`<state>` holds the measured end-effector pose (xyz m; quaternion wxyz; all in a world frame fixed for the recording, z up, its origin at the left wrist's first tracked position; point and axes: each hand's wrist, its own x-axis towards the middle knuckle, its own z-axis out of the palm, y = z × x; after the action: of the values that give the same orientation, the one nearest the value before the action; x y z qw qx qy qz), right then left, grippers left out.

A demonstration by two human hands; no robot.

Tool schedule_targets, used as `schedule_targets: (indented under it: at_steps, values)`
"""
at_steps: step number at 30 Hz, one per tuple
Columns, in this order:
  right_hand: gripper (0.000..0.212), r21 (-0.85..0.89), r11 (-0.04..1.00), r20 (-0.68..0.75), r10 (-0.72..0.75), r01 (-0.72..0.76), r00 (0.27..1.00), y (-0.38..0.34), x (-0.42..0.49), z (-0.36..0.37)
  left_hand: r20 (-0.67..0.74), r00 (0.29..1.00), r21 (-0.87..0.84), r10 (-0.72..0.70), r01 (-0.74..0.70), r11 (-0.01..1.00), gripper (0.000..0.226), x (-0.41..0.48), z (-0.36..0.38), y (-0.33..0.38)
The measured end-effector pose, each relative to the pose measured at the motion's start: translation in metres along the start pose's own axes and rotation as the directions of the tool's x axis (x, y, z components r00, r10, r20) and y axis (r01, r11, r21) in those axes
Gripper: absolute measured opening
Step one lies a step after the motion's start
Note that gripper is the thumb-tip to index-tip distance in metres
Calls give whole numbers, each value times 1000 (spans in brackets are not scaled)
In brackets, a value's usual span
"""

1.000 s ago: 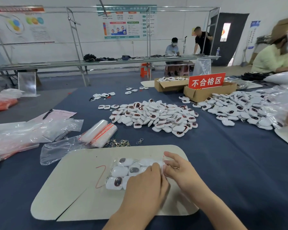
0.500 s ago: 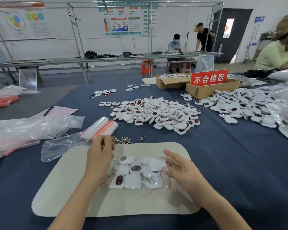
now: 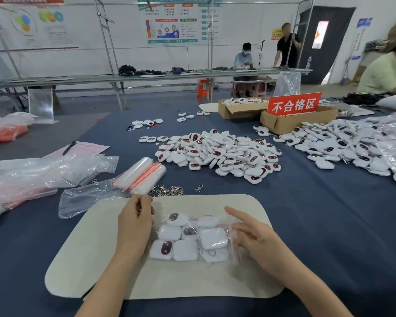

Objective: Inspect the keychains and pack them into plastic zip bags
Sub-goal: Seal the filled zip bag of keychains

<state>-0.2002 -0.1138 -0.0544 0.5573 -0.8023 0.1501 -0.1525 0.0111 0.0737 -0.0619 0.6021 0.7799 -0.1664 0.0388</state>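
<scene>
Bag [image 3: 193, 225] of keychains [image 3: 185, 249] lies between left hand [image 3: 135, 223] and pinching right hand [image 3: 254, 239].

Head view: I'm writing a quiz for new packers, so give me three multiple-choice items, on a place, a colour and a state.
1. The zip bag lies: A on bare blue cloth; B on the beige mat; C on pink paper.
2. The sign by the cardboard box is: A green; B blue; C red.
3. The zip bag is: A full of keychains; B empty; C rolled up.
Answers: B, mat shows all round it; C, white characters on red; A, white cases fill it.
</scene>
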Motion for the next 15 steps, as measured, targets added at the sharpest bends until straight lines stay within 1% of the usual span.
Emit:
schedule_targets:
  at_steps: [2, 5, 7, 9, 12, 15]
  values:
    - [59, -6, 1000, 5, -10, 10, 1000, 1, 0, -1, 5, 1000, 6, 1, -1, 1000, 25, 0, 0, 0]
    - [72, -5, 1000, 102, -16, 17, 995, 0, 0, -1, 8, 1000, 16, 4, -4, 1000, 25, 1, 0, -1]
    - [77, -35, 999, 140, -11, 16, 990, -2, -1, -1, 8, 1000, 23, 10, -10, 1000, 25, 1, 0, -1]
    - [75, -47, 998, 134, -21, 28, 991, -3, -2, -1, 9, 1000, 15, 12, -12, 1000, 26, 1, 0, -1]
    - [67, -29, 999, 105, -37, 40, 994, -4, -3, -4, 8, 1000, 22, 17, -17, 1000, 25, 2, 1, -3]
    - [66, -68, 997, 100, -37, 43, 994, -4, -4, -5, 12, 1000, 31, 15, -16, 999, 25, 3, 1, -4]
